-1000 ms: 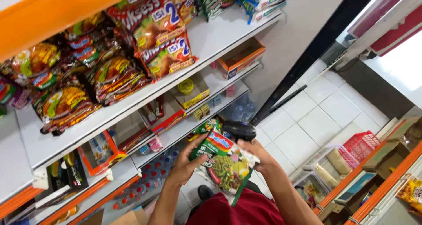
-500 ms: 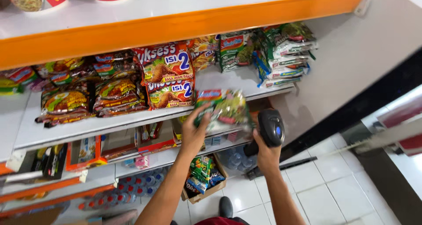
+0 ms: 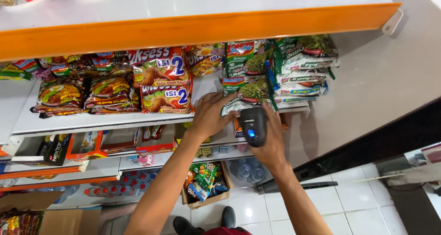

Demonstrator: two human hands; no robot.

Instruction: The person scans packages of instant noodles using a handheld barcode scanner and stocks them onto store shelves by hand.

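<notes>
My left hand (image 3: 210,114) reaches up to the white middle shelf (image 3: 115,120), fingers on the left edge of a green noodle packet (image 3: 248,91) lying on top of a short stack there. My right hand (image 3: 272,145) is just below and to the right of that packet. It grips a black hand-held scanner (image 3: 252,124) with a small blue light, its head pointing up at the packet's front edge. Both forearms rise from the bottom of the view.
Red and orange snack packets (image 3: 161,81) sit left of my left hand, and a taller stack of green packets (image 3: 304,65) to the right. An orange-edged upper shelf (image 3: 197,29) overhangs. On the tiled floor stands a cardboard box (image 3: 206,182) of green packets beside my shoes.
My left hand lifted the green packet from waist height up to the middle shelf and set it on the stack. My right hand followed with the scanner. The view tilted upward.
</notes>
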